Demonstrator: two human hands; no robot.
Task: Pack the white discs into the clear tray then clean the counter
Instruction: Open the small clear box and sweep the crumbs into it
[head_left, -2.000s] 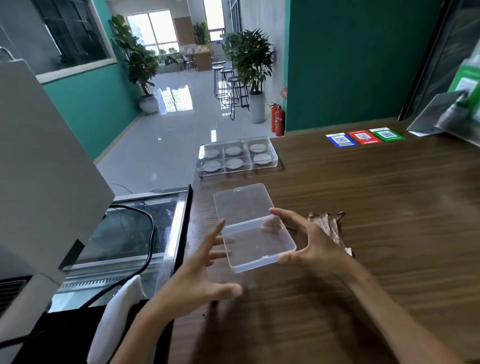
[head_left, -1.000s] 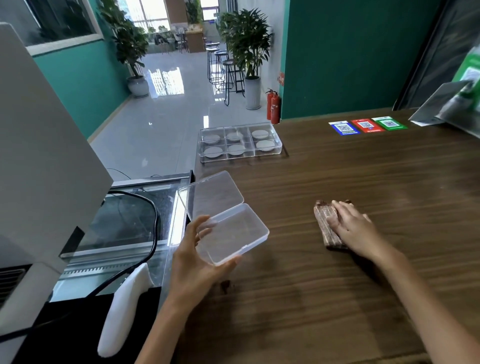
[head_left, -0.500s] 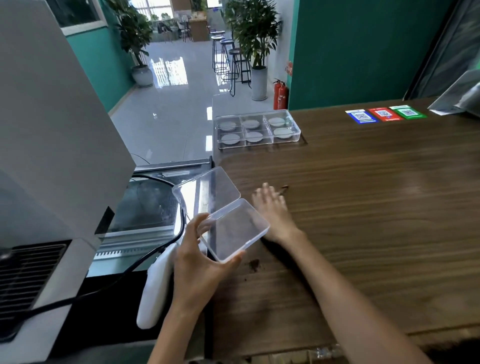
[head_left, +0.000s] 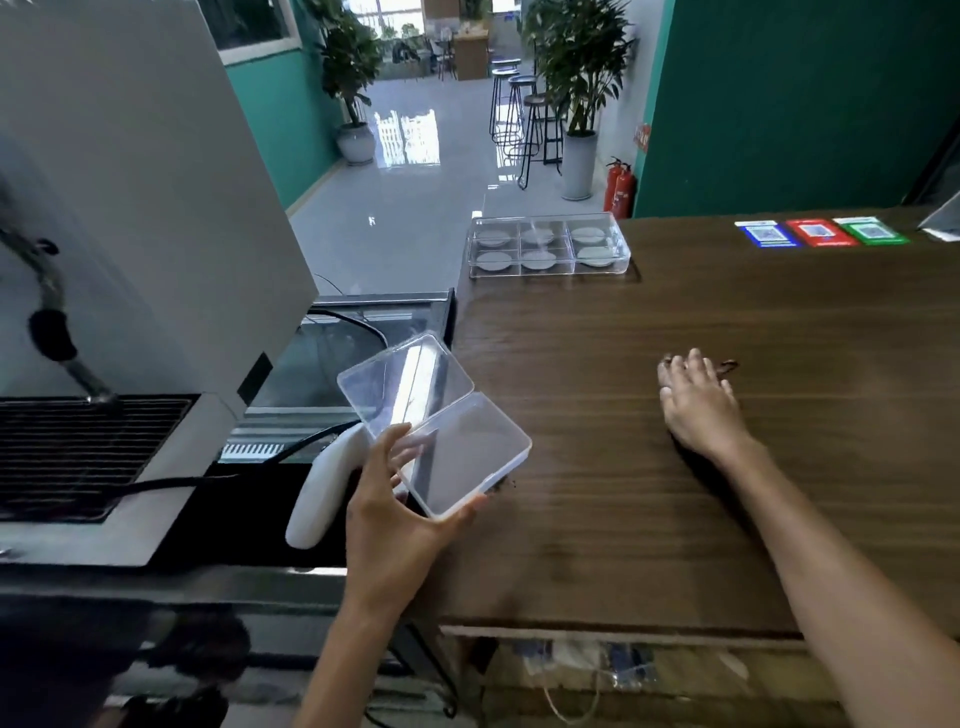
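At far left, a pale machine housing (head_left: 135, 182) stands above a dark slatted grille (head_left: 78, 452), with a black cable (head_left: 208, 475) running toward a white handheld device (head_left: 322, 493) lying beside the wooden bench (head_left: 649, 519). Left hand (head_left: 395, 519): its grip curls round an empty clear hinged box (head_left: 457, 452), thumb on the near edge and fingers beneath, holding it tilted at the bench's left edge with the lid (head_left: 405, 384) swung open over a glass-topped display case (head_left: 332, 358). Toward the far left corner of the bench, the clear tray (head_left: 548, 244) rests flat, one white disc (head_left: 587, 234) lying in each of its six compartments. Right hand (head_left: 698, 405): palm down, fingers straight and spread, pressing a brown cloth (head_left: 724, 368) that shows only at the fingertips. Beyond it, at far right, blue, red and green QR cards (head_left: 821, 233) lie in a row on the bench.
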